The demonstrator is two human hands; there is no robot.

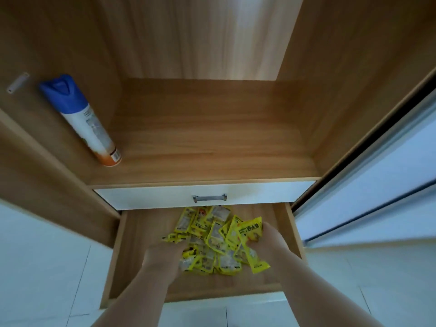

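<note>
A pile of several small yellow snack packets (207, 234) lies in the pulled-out lower wooden drawer (141, 234) of a cabinet. My left hand (162, 253) reaches into the pile's left side, its fingers buried among the packets, so its grip is hidden. My right hand (269, 234) is at the pile's right side and grips yellow packets (250, 231), one raised above the pile and another hanging below the hand.
Above the open drawer is a shut white drawer with a metal handle (209, 198). A spray can with a blue cap (82, 121) stands at the left of the wooden shelf (212, 142). White sliding doors (377, 185) are at the right; pale floor tiles lie below.
</note>
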